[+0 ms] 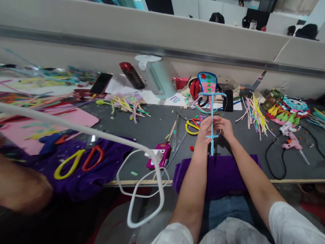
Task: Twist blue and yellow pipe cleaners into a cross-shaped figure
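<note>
Upright in front of me stands a pipe-cleaner craft (212, 127) with a long light-blue stem, crossbars and a decorated blue-rimmed head with a red flower and green bits behind or atop the stem. My left hand (206, 130) is closed around the stem's middle from the left. At the right side of the stem, my right hand (223, 127) has its fingers bent together against it; a thin pale strand loops above that hand. Red and yellow-handled scissors (192, 127) lie left of my left hand. A folded purple cloth (215, 176) sits below my hands at the table edge.
A white cable (101, 128) crosses the left foreground. Pipe cleaners lie in bundles (256, 113). A pink glue gun (293, 142) with a black cord is at right. A kettle (158, 76) and bottle (132, 75) stand at the back. Another person's arm (22, 184) shows at left beside large scissors (92, 157).
</note>
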The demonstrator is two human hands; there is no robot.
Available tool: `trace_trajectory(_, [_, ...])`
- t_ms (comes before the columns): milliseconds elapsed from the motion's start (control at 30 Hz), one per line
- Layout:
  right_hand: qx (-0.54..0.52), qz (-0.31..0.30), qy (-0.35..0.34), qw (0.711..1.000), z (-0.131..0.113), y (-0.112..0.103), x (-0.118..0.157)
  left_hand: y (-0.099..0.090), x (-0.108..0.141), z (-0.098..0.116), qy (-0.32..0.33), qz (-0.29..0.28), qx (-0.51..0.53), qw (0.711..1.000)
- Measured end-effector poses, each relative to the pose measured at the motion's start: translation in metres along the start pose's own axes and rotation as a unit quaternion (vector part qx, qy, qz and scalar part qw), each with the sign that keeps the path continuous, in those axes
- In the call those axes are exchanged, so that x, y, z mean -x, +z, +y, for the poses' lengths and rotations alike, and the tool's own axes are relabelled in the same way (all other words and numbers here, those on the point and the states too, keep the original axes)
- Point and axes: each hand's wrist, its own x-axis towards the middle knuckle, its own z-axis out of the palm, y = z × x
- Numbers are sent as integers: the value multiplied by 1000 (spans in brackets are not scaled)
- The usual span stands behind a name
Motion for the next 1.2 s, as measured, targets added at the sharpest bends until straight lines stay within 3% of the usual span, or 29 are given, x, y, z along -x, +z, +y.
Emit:
trace_trajectory(133, [-145, 80, 55, 985, 11, -24, 6, -2, -8, -7, 0, 20, -31, 999])
trace_trajectory(233, [-256, 84, 109, 957, 8, -34, 10, -6, -14, -15, 2, 39, -55, 998])
trace_trajectory(367, [-326, -16, 134, 936, -8, -46, 15, -14, -21, -24, 31, 66, -69, 995])
trace_trajectory(500, [-335, -204, 126, 911, -21, -50, 22, -14, -24, -28, 36, 85, -84, 992])
trace_trajectory(567, [-344, -224, 120, 904, -23, -48, 24, -13, -24, -29, 31, 86, -72, 993])
trace_trajectory(733, [-377, -119, 97, 913, -19, -44, 20, -15, -25, -30, -44, 74, -35, 996])
trace_trajectory(900, [-337, -13, 95, 936, -9, -43, 12, -21, -26, -31, -109, 61, -41, 991])
trace_trajectory(1200, [-311, 8, 91, 946, -8, -46, 12, -10, -19, -37, -59, 86, -119, 987])
